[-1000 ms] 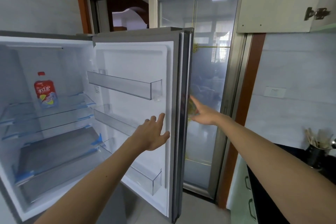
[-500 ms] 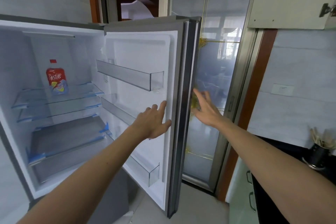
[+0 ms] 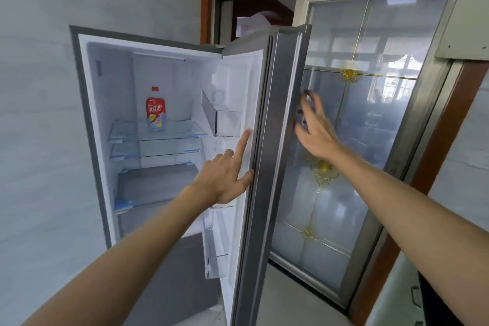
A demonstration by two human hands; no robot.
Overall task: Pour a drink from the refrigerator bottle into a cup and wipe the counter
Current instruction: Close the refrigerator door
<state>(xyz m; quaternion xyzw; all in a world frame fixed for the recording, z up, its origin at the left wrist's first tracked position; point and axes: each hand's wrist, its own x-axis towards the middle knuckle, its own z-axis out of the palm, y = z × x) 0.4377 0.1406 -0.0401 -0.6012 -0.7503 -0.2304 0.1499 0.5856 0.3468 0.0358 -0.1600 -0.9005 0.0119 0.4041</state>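
Red-labelled plastic drink bottle [image 3: 155,111] with a red cap stands upright deep inside the open white refrigerator [image 3: 111,114], well to the left of the grey steel refrigerator door [image 3: 277,140], which stands ajar and edge-on to the camera.

Nearest the camera, two bare forearms reach toward that door, one on each side of its edge. The left hand [image 3: 225,180] is on the door's inner side. Its index finger is straight and lies against the white lining beside the seal, its thumb touches the seal, and its other fingers [image 3: 225,154] are loosely bent. It grips nothing. The right hand [image 3: 316,132] is on the door's outer side, just beside the steel edge, with its fingers [image 3: 315,103] spread and released. They are blurred, so I cannot tell whether they touch the door.

Beyond the left hand, a clear plastic door bin [image 3: 227,123] juts from the door's lining. Farther in and left of the door, the bottle rests on the upper clear glass shelf [image 3: 180,132] with blue end clips, near the back wall.

Behind the door, to its right, a frosted sliding glass panel [image 3: 370,167] with gold trim fills a brown wooden doorway frame [image 3: 449,140].
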